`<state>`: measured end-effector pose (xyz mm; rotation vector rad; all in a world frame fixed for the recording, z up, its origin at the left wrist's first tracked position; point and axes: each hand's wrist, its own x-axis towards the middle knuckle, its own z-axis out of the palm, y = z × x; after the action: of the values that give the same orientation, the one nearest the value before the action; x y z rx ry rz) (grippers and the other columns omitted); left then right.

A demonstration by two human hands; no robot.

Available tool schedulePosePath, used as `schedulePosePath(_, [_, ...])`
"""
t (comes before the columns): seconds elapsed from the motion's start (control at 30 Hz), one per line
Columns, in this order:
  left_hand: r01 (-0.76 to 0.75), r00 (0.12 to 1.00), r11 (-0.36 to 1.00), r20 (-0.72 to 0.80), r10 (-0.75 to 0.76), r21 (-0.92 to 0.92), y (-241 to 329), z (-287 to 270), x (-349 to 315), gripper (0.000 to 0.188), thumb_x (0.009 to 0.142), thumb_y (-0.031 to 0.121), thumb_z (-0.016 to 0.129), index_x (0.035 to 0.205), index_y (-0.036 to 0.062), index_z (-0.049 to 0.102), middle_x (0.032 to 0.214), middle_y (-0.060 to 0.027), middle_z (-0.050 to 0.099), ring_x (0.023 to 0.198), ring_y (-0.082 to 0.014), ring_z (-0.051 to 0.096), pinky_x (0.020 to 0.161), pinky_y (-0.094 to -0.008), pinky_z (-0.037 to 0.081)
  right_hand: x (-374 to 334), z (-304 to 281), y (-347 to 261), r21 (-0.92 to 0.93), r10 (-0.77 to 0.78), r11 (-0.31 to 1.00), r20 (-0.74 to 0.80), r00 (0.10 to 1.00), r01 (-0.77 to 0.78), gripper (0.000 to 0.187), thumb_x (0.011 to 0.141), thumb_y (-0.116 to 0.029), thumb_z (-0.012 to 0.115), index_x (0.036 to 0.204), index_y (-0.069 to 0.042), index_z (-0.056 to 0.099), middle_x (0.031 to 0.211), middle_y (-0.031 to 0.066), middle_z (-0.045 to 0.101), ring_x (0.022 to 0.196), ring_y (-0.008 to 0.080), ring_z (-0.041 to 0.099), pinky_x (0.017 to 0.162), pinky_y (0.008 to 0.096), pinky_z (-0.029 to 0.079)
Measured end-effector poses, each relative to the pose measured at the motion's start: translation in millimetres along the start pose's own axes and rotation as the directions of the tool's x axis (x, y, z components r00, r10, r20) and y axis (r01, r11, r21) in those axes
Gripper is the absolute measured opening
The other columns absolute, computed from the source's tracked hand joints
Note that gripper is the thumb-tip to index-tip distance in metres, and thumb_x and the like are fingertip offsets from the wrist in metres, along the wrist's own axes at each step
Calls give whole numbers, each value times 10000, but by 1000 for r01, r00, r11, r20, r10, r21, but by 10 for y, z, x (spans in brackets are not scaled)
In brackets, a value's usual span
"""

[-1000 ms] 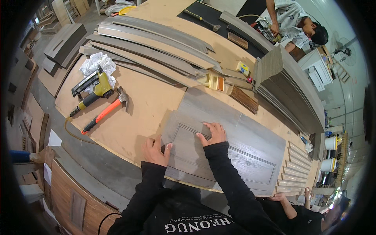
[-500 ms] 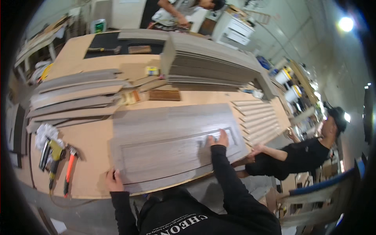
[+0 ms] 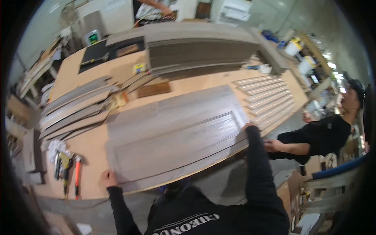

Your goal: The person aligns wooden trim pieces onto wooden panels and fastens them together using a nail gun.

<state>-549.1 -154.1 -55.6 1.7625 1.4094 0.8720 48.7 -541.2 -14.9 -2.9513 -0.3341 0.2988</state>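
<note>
A grey wood-grain cabinet door panel with a grooved rectangular border lies at the near edge of the workbench. Behind it, a plain board of the same grey lies flat. My left hand is closed at the panel's near left corner, its fingers curled at the edge. At the opposite end, my right hand grips the panel's right edge, with its fingertips partly hidden. Left of the panel rest a hammer with an orange handle and a yellow-green air nailer beside a white cloth.
Pale moulding strips lie to the right, and grey strips are piled at the left. A tall stack of grey boards stands at the back. A co-worker in black stands close on the right; another person's arm shows beyond the bench.
My right hand has slid right from the panel's face to its right edge. My left hand stays by the left corner. The view has shifted, and the right co-worker's near hand has come off the bench edge.
</note>
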Motion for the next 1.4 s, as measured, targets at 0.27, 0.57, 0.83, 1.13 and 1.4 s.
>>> schedulePosePath(0.27, [64, 991, 991, -127, -49, 116, 459, 447, -429, 169, 740, 150, 638, 792, -9, 614, 756, -98, 574, 731, -181, 537, 686, -309, 435, 2134, 615, 815, -281, -251, 929, 1, 968, 241, 291, 745, -295, 575, 957, -104, 634, 834, 120, 641, 738, 259, 609, 674, 329, 484])
schedulePosePath(0.57, [303, 931, 901, -106, -349, -310, 917, 204, -1792, 336, 787, 103, 603, 1101, -8, 552, 893, -96, 579, 853, -151, 549, 748, -260, 433, -286, 41, -1682, -104, -774, 394, -573, 269, 913, 581, 712, -254, 652, 1173, 27, 437, 1131, 216, 507, 1063, 368, 474, 915, 420, 362])
schedulePosePath(0.83, [169, 974, 819, -31, -223, -548, 608, 241, -2141, 481, 691, 30, 697, 1143, 7, 534, 935, -106, 622, 792, -141, 601, 714, -265, 493, -3327, 607, -2976, 504, -970, -167, 71, -233, 848, 561, 583, -317, 757, 1059, -91, 566, 1063, 134, 541, 929, 302, 542, 792, 377, 435])
schedulePosePath(1.13, [-56, 977, 876, -209, -51, -479, 501, 336, -2008, 361, 665, 18, 691, 1017, 5, 610, 749, -144, 626, 631, -211, 616, 575, -252, 468, -3448, 800, -2980, 406, -975, -179, 46, -215, 896, 446, 491, -162, 801, 902, -89, 644, 1005, 122, 515, 782, 212, 554, 650, 288, 466])
schedulePosePath(1.4, [-146, 943, 891, -333, -6, -430, 530, 392, -2041, 407, 610, -38, 695, 1005, 15, 612, 723, -144, 611, 619, -243, 608, 546, -270, 467, -3441, 854, -2947, 377, -967, -235, 4, -256, 896, 421, 516, -206, 798, 915, -159, 671, 987, 95, 553, 724, 203, 549, 602, 279, 469])
